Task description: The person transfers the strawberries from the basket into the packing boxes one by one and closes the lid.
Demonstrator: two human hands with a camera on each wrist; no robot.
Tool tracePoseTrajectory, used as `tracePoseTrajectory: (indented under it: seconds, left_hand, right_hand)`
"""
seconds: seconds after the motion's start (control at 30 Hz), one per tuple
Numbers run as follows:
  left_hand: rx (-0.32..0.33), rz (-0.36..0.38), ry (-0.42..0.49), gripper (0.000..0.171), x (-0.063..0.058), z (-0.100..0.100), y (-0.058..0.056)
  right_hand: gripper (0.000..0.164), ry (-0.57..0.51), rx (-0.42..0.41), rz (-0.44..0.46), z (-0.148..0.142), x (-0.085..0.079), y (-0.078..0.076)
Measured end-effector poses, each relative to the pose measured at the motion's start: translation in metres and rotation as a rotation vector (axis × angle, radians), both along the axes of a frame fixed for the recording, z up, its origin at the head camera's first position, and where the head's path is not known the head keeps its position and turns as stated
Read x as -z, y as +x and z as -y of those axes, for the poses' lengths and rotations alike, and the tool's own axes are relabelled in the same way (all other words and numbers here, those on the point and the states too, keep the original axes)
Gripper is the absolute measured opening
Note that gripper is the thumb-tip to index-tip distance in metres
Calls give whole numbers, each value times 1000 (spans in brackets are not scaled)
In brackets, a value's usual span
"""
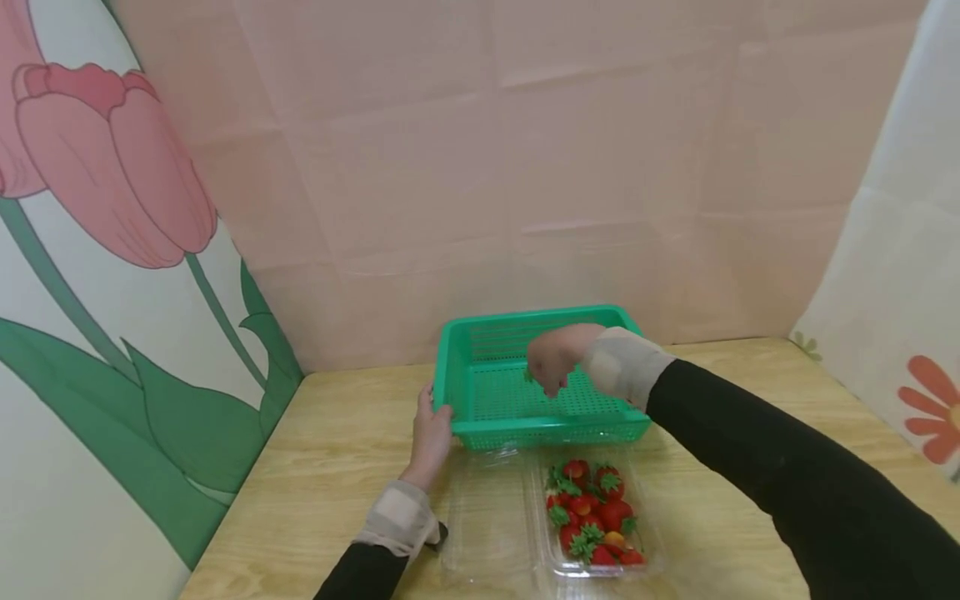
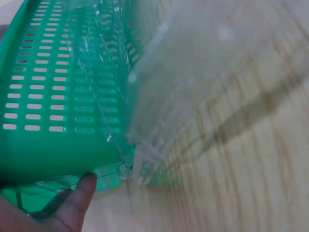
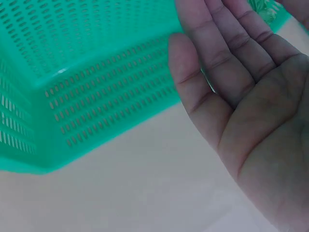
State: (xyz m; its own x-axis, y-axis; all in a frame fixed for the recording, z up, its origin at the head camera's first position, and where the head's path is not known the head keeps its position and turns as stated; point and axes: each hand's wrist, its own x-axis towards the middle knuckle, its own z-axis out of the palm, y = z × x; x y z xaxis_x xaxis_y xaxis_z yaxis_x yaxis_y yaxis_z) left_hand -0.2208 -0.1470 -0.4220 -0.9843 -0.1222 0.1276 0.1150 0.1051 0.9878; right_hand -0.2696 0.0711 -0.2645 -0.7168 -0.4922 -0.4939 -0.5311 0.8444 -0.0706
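Observation:
A green plastic basket [image 1: 480, 433] with slotted sides stands at the back of the table. My left hand [image 1: 431, 437] grips its left side, and in the left wrist view the thumb [image 2: 84, 193] lies against the basket's outer corner. Over the inside of the basket, my right hand [image 1: 555, 358] points downward and pinches a strawberry. Only the leafy green cap [image 3: 263, 9] of this strawberry shows beyond the fingers; its red flesh is hidden. In front of the basket, several red strawberries [image 1: 617, 514] lie in one half of a clear plastic clamshell box [image 1: 491, 525].
The box's other half lies opened out flat on the left, close to the left wrist. A light wooden table [image 1: 337, 442] carries everything. Behind it rises a pink wall covering [image 1: 487, 167], with a tulip-printed sheet [image 1: 112, 167] on the left and a flowered one [image 1: 885, 292] on the right.

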Motion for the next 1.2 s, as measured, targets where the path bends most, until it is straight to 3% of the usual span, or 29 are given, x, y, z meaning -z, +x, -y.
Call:
tracePoseTrajectory:
  seconds: [0.03, 0.1, 0.27, 0.5, 0.87, 1.07, 1.2]
  left_hand:
    - [1, -3, 0, 55, 0, 0, 0]
    - [-2, 0, -1, 55, 0, 1, 0]
    - [-15, 9, -12, 56, 0, 3, -2]
    - [-9, 18, -7, 57, -2, 6, -4]
    - [-21, 18, -12, 58, -2, 7, -1]
    - [-26, 18, -12, 57, -3, 7, 0]
    - [-25, 28, -15, 58, -2, 8, 0]
  right_hand:
    - [33, 30, 6, 15, 4, -3, -2]
    - [35, -14, -24, 0, 0, -7, 0]
    - [18, -149, -114, -110, -12, -22, 22]
    - [15, -288, -150, -124, -23, -24, 53]
    - [19, -355, -132, -125, -38, 12, 97]
    - [19, -334, -69, -115, -46, 43, 108]
    - [21, -345, -75, -123, -48, 60, 109]
